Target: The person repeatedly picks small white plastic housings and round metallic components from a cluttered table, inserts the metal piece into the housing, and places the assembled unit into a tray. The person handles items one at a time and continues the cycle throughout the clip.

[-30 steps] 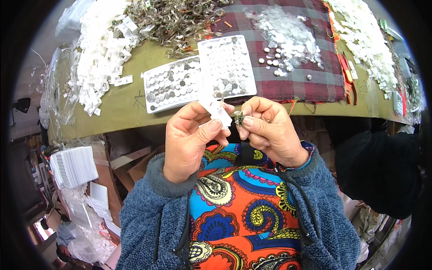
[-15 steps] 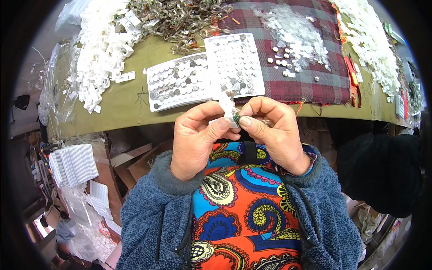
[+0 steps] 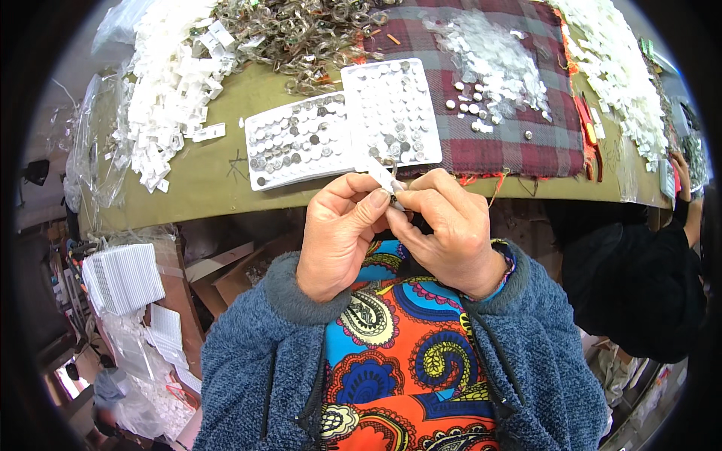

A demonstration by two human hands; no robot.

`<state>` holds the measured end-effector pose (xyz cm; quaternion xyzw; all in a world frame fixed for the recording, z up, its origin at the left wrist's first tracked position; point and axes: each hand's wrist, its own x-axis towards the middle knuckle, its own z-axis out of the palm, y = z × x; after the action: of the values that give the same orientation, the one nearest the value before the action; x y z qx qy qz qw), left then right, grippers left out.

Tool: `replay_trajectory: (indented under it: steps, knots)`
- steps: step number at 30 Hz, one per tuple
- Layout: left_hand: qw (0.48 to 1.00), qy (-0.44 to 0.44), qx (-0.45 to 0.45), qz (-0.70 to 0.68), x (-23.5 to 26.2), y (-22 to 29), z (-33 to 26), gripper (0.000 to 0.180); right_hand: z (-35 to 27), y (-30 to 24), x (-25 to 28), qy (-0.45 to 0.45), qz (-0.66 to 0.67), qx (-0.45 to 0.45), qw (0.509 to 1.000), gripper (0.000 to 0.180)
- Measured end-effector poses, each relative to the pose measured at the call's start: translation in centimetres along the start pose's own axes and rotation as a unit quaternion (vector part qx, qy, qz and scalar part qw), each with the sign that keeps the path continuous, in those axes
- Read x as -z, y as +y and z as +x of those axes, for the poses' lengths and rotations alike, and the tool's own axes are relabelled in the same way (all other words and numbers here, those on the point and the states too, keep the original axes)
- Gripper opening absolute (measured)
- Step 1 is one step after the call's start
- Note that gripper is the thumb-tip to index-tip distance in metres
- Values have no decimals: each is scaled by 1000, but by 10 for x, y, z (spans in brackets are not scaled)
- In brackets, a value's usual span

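Above my lap, at the table's near edge, both hands meet around a small white plastic piece. My left hand pinches it between thumb and fingers, its long end pointing up and left. My right hand has its thumb and bent fingers closed at the piece's lower end. A tiny dark part shows between the fingertips, mostly hidden, so what the right fingers grip is unclear. Just beyond lie two white trays, a left tray and a right tray, filled with rows of small round white and silvery discs.
White plastic pieces are heaped at left, with another heap at right. Clear coiled strips pile up at the back. A plaid cloth carries clear bits and loose discs. Red-handled pliers lie beside it. A co-worker's arm shows at far right.
My right hand has turned so its knuckles face up, and its fingers have closed in. The white piece now leans left. The green part at its end is hidden. A co-worker's arm has appeared at right.
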<state>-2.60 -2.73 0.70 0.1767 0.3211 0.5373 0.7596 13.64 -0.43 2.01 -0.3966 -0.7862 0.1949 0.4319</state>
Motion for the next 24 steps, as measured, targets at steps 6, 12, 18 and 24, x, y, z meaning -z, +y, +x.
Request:
replay_trajectory:
  steps: [6,12,18,24]
  knots:
    - [987,-13,-100,125,-5,-2,-2,19,-3,3,5,7,31,30,999,20]
    - [989,-20,-108,99,-7,0,-3,21,-8,-14,17,-2,184,-170,968,18]
    - [983,-39,-136,114,-8,-4,-4,21,-11,-9,12,5,159,-137,978,13]
    - [962,-47,-181,198,-6,-5,-6,20,-14,-6,8,22,113,-110,987,13]
